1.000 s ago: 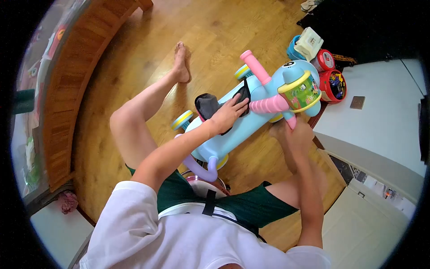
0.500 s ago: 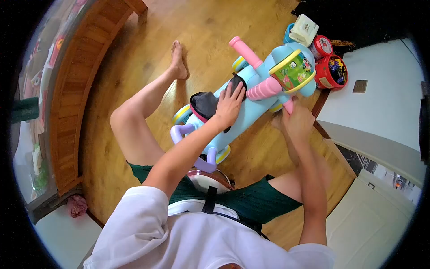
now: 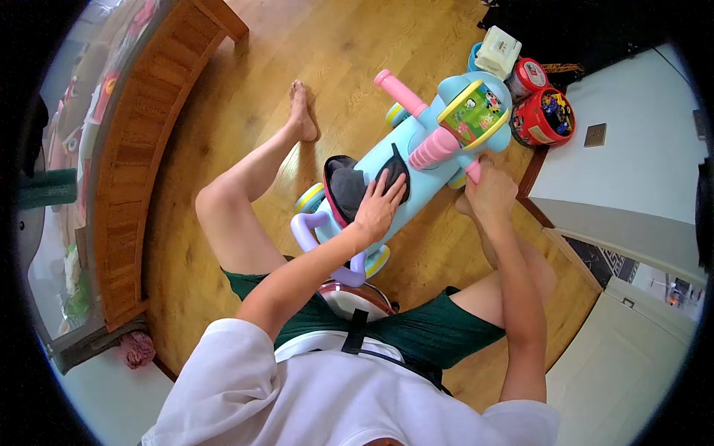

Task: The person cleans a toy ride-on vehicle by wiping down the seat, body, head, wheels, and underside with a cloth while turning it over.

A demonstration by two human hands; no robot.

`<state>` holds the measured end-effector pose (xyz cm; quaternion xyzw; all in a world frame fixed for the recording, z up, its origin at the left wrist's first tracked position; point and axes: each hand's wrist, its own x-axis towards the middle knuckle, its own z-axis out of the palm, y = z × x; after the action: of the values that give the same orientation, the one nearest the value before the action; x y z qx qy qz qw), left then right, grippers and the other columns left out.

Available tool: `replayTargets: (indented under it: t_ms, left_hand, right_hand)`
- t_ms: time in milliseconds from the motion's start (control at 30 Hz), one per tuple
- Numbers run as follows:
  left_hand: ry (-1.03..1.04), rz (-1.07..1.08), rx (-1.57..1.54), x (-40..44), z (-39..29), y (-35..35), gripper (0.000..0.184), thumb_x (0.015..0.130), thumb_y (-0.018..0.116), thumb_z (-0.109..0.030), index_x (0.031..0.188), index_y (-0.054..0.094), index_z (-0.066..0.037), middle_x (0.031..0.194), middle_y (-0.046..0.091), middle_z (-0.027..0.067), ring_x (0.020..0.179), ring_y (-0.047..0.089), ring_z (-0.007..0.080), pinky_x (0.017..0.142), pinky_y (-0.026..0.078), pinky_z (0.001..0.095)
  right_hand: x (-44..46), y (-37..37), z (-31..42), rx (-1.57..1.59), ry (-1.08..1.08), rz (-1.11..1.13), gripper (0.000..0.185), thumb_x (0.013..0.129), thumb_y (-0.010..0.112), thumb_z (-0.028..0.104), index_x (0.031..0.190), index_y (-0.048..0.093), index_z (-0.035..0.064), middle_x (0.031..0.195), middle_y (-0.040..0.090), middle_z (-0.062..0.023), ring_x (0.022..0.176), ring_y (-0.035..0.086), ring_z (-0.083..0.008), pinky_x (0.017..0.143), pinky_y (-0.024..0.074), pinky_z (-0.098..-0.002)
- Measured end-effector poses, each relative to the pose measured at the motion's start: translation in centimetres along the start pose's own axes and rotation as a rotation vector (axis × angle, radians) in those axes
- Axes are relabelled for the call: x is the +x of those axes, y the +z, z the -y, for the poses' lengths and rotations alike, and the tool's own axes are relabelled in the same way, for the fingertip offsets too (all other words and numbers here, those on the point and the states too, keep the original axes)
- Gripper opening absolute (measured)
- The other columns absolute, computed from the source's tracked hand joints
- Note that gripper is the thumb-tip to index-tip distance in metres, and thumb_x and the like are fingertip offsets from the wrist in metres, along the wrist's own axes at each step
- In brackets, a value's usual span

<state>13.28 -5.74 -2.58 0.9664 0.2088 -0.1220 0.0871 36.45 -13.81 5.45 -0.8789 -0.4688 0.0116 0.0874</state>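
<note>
A light-blue ride-on toy [image 3: 420, 195] with pink handlebars, a purple rear loop and yellow-rimmed wheels stands on the floor between the legs. On its seat lies an open black cloth bag [image 3: 346, 187] with a pink edge. My left hand [image 3: 378, 209] rests on the bag's black flap, fingers spread. My right hand [image 3: 491, 189] is closed round the near pink handle [image 3: 474, 171], most of which it hides. The far pink handle [image 3: 400, 92] is free.
Red tubs [image 3: 529, 123] and a pack of wipes [image 3: 498, 52] stand beyond the toy's head. A wooden bed frame [image 3: 134, 163] runs along the left. A white cabinet [image 3: 617, 141] is at the right, and a round stool [image 3: 353, 299] is under the person.
The toy's front has swung towards the upper left, its screen turning with it. My left hand has shifted on the flap, and the bag has opened wider. My right hand stays on the handle.
</note>
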Motion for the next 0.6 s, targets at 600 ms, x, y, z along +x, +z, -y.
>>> replayTargets:
  t_ms: [600]
  left_hand:
    - [-0.149,0.002,-0.056,6.0,2.5,-1.9,0.068,0.085,0.054,-0.014,0.149,0.031,-0.008,0.157,0.023,0.0108,0.139,0.027,0.0447,0.096,0.044,0.0617]
  right_hand:
    - [-0.1,0.4,-0.5,-0.03,-0.081,-0.039,0.026,0.077,0.07,0.024,0.095,0.063,0.0062,0.086,0.067,-0.0222,0.087,0.066,-0.0402,0.072,0.0543,-0.05]
